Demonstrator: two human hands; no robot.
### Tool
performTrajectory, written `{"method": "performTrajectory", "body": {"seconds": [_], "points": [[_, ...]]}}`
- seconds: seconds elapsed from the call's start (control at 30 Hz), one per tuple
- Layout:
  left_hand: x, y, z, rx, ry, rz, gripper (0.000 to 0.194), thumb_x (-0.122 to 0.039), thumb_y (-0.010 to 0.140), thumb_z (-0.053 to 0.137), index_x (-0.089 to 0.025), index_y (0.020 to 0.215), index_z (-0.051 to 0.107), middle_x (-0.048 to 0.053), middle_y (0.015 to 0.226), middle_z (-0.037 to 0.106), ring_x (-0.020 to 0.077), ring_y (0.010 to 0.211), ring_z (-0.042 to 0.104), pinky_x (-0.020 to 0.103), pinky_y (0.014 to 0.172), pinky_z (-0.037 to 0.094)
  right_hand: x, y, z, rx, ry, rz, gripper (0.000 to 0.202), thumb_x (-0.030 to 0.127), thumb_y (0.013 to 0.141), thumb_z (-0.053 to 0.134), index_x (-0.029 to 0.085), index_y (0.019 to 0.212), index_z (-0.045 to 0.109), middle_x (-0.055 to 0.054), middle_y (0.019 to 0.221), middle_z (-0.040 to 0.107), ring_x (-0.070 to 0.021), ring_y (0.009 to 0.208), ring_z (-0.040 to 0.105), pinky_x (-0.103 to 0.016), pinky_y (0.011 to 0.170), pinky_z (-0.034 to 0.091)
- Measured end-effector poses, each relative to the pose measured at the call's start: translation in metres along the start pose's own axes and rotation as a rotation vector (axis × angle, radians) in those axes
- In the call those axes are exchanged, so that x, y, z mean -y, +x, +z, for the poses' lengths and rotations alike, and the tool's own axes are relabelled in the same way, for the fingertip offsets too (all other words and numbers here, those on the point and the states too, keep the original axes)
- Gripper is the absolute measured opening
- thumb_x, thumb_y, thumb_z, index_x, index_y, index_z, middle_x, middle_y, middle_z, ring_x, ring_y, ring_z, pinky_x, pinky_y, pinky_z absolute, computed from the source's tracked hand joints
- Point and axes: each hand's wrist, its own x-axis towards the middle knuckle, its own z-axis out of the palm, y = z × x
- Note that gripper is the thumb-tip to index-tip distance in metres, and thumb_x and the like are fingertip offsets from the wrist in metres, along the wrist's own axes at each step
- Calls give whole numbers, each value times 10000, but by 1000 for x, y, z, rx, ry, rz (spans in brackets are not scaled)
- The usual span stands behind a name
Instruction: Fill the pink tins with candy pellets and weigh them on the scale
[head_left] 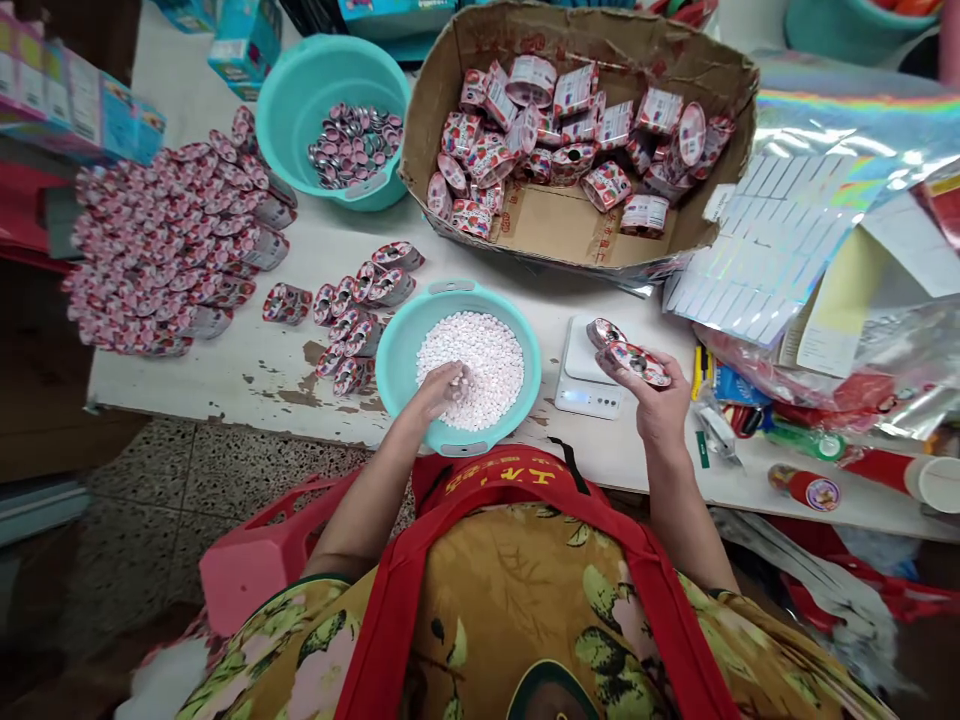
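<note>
My left hand [442,388] is in the turquoise bowl [395,335], its fingers curled together at the heap of small white tablets [486,360]. Some tablets show at the fingertips. Over by the digital scale [588,398], my right hand [661,398] grips an oval, red-and-white patterned tin [637,363] with an opening in its top. A second such tin [604,333] is just behind it, over the scale's plate; whether it rests there or is held too I cannot tell. Several more tins [363,334] stand in a cluster left of the bowl.
A large pile of tins [176,235] covers the table's left. Behind are a turquoise basin [281,110] of small metal-and-pink pieces and a cardboard box [577,228] holding tins. Label sheets [780,240], a cutter [702,372] and a paper cup [937,484] lie to the right.
</note>
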Motion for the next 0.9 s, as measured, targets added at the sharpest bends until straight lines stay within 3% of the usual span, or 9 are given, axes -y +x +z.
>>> {"method": "performTrajectory", "body": {"seconds": [0.07,0.17,0.23,0.33,0.43,0.5,0.6,0.73,0.9], "points": [[-8,1,10,-26,-49,-101,248,-343,816,747,-168,704,611,29,667,590,63,475,446,171,402,239,-2,6,-16,-89,7,-9,548,346,543,927,199,1030,724,-17,1005,747,-213,948,724,-411,964,574],[-27,3,50,82,-53,-111,201,-265,778,767,-151,712,616,31,676,577,54,487,438,159,399,211,-10,14,-37,-219,27,-29,552,336,526,924,204,1021,718,-3,1000,734,-208,950,719,-433,992,564],[-40,9,92,211,67,10,136,-230,772,758,-143,758,655,39,698,605,72,521,478,168,440,290,-15,18,-48,-285,61,-32,574,324,514,924,205,1034,713,-1,1009,730,-203,953,717,-438,1000,561],[-52,26,164,366,489,245,54,-164,795,701,-158,746,678,25,651,605,119,561,512,209,531,378,-21,18,-58,-328,114,-9,596,315,510,925,198,1052,705,-7,1015,729,-198,941,717,-432,983,569],[-53,47,227,403,898,496,191,-24,744,637,-189,648,627,14,663,580,161,656,527,246,649,418,-26,15,-64,-352,112,17,593,334,516,923,196,1049,702,-7,1001,734,-198,930,719,-434,963,581],[-49,57,253,408,1074,605,261,33,717,593,-196,594,570,17,666,536,183,685,517,272,712,419,-31,13,-68,-380,117,45,607,345,499,927,195,1042,699,-8,992,738,-200,915,722,-438,944,591],[-42,64,270,434,1168,672,274,55,709,564,-199,610,545,19,685,497,197,680,506,294,742,409,-38,11,-75,-403,147,77,633,336,485,933,190,1051,691,-21,1007,741,-207,914,724,-445,905,608],[-41,71,275,462,1088,686,274,76,661,577,-198,670,594,8,716,520,175,661,484,289,731,400,-46,13,-81,-403,148,74,607,321,512,924,184,1054,688,-28,1006,738,-209,923,722,-436,882,616],[-51,84,269,435,758,486,214,45,625,640,-166,652,614,16,671,587,144,635,518,258,661,408,-46,16,-80,-416,154,97,625,338,496,927,182,1053,689,-27,1000,732,-208,918,716,-417,864,620]]}}
